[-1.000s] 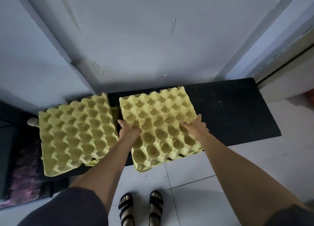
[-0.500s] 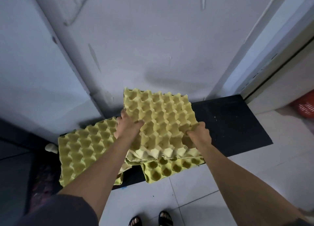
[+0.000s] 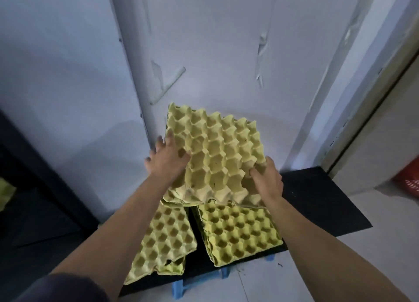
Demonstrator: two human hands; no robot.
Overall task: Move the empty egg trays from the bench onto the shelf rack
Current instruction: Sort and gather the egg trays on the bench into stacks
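- Two walls [image 3: 226, 40] meet behind everything, pale and grey-white, with paint peeling in strips near the corner.
- My table [image 3: 317, 202] is next in size: a black slab running along the foot of the wall, with blue legs [image 3: 179, 289] showing under its front edge and white floor tiles [image 3: 283, 279] in front of it.
- A dark piece of furniture [image 3: 34, 199] stands at the left; I cannot tell what it is.
- My arms come in from the bottom corners, the left one with a dark sleeve [image 3: 56, 288] at the edge of view.
- My held stack [image 3: 217, 156] of yellow egg trays is lifted clear of the table and tilted, its far edge raised toward the wall, its near edge above the trays below. It looks like several nested trays; I cannot count them.
- Right stack [image 3: 240, 231] lies flat on the table, its front edge hanging a little over the rim.
- Left stack [image 3: 163, 240] lies beside it, apart by a narrow dark gap, skewed and also overhanging the front.
- My left hand [image 3: 167, 158] grips the held stack's left edge, thumb pressed into a cup on top, fingers spread past the edge.
- My right hand [image 3: 268, 179] pinches the right near corner, fingers curled into the cups.
- A red thing [image 3: 408, 179] shows at the far right, too cut off to identify.
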